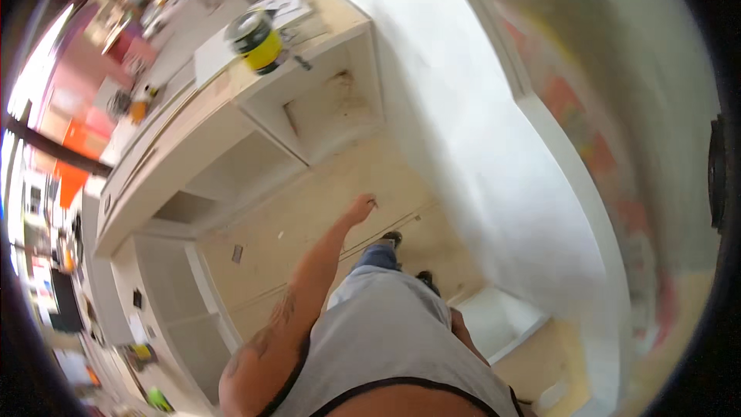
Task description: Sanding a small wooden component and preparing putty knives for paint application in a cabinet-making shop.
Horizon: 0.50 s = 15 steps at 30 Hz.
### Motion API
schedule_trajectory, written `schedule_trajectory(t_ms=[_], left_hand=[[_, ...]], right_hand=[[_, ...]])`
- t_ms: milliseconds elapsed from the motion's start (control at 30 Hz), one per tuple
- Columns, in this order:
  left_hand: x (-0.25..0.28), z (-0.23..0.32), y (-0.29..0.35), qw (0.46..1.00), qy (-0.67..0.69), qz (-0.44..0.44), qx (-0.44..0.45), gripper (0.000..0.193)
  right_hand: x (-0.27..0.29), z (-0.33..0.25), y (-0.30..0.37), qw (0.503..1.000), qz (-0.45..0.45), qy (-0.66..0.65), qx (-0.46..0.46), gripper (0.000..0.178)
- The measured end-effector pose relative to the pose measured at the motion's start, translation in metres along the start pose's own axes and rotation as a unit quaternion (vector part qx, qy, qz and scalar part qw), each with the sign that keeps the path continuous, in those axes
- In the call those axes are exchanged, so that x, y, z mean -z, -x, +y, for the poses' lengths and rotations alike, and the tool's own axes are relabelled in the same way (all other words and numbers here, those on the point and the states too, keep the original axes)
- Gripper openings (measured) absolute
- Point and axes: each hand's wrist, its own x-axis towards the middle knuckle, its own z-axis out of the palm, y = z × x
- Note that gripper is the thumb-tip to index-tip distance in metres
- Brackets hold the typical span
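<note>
My left hand [363, 208] reaches forward over the floor, with its fingers curled together. Whatever it may hold is too small and blurred to name. Closest to it is the open front of a white cabinet [266, 135], which it does not touch. On the counter top at the cabinet's far end stands a black and yellow can [258, 42] with a greyish top. A small dark tool-like piece [302, 63] lies beside the can. Only part of my right arm shows, hanging at my side; my right hand is hidden behind my body.
A tall white panel [432, 85] rises on my right, its edge curving toward me. White shelving [177, 286] runs along my left. A low white box-like piece [494, 320] sits by my right leg. A small dark rectangle [237, 253] lies on the beige floor [309, 220].
</note>
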Motion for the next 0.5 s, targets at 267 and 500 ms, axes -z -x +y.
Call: schedule_trajectory(t_ms=[267,500], left_hand=[[-0.093,-0.11,0.384,0.768,0.44,0.23,0.405,0.04],[-0.146,-0.13,0.425,0.716,0.49,0.36,0.344,0.037]], right_hand=[[0.076,-0.163,-0.078,0.986,-0.054,0.157,-0.003,0.025],[-0.04,-0.399,-0.151,0.991,-0.058,-0.016,0.116,0.016]])
